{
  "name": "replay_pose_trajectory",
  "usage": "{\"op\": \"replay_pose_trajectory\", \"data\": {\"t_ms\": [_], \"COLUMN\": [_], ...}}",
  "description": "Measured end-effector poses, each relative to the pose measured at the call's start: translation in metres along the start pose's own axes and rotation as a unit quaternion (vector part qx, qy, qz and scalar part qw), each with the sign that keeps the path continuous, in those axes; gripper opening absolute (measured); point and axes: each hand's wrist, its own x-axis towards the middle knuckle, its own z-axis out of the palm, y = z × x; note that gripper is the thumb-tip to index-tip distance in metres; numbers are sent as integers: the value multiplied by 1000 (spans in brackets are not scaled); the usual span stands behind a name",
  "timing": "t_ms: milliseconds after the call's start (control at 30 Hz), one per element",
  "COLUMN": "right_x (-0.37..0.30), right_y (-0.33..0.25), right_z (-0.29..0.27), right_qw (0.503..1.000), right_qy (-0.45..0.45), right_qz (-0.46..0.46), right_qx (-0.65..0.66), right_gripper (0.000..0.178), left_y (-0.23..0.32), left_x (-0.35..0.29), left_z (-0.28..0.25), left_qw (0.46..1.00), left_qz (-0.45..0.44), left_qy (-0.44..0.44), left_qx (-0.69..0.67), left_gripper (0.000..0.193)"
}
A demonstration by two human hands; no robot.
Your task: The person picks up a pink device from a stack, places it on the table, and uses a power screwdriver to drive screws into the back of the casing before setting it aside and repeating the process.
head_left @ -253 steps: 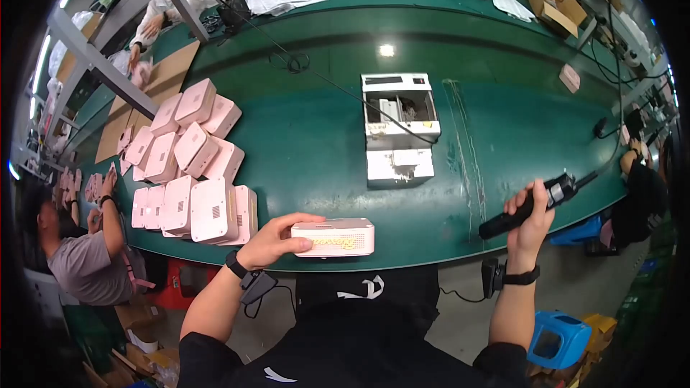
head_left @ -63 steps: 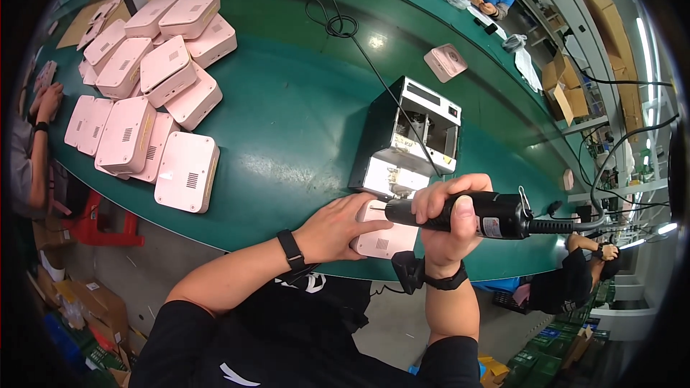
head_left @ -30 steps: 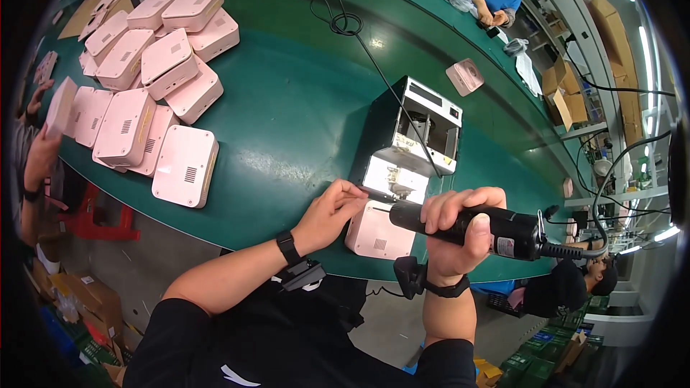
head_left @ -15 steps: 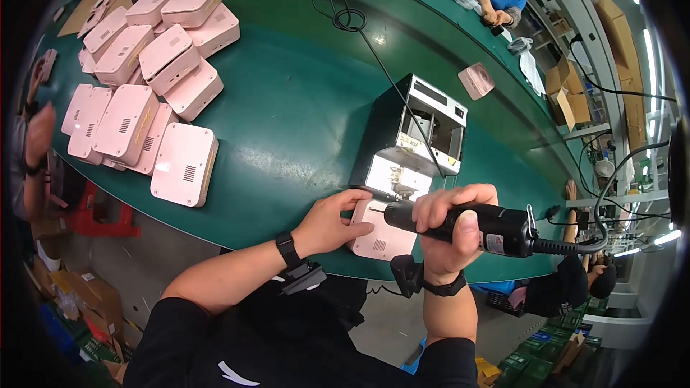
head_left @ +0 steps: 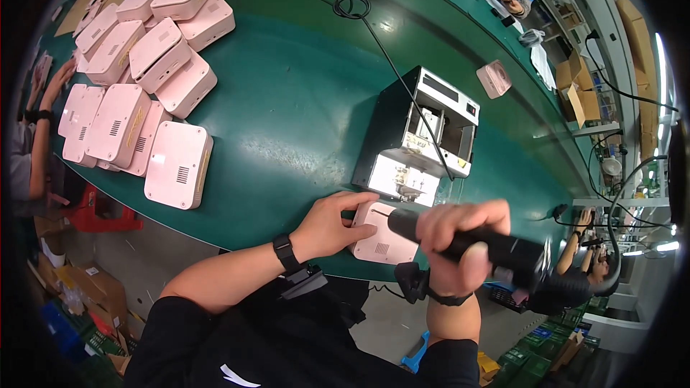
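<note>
A pale pink plastic case (head_left: 384, 250) lies flat at the near edge of the green table, its vent slots showing. My left hand (head_left: 334, 224) grips its left side, thumb on top and fingers along the far-left edge. In my right hand (head_left: 460, 241), fingers wrap round a black corded electric screwdriver (head_left: 404, 223). The tool slants down to the left, its thin bit at the case's far-left corner. Whether the bit touches a screw is too small to tell. Blur softens the right hand and the tool's rear.
Just beyond the case stands a black-and-white screw feeder machine (head_left: 420, 129), a cable crossing it. Several similar pink cases (head_left: 178, 165) are heaped at the left, where another person's hand (head_left: 61, 75) reaches in. One pink part (head_left: 494, 79) sits far right. A person in blue works across the table.
The screwdriver's rear end has swung down and to the right, while its bit stays near the same corner. My left hand keeps its hold. At the left, another person's hand has moved toward the heap.
</note>
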Motion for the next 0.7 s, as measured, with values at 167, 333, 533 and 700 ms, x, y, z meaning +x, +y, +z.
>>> {"op": "replay_pose_trajectory", "data": {"t_ms": [167,333,533,700], "right_x": [-4,0,3,0], "right_y": [-6,-4,-1,15], "right_z": [8,1,-17,-35], "right_qw": [992,998,996,996], "right_qy": [-85,-8,63,-4], "right_qz": [-10,21,55,-63], "right_qx": [-88,-52,41,61], "right_gripper": [44,43,44,40], "left_y": [5,2,0,-1], "left_x": [1,3,2,4], "left_z": [2,0,-4,-6], "left_qw": [1000,1000,1000,998], "left_qz": [7,12,27,48], "left_qy": [24,23,13,14], "left_qx": [6,-2,0,24], "left_gripper": [52,51,46,38]}}
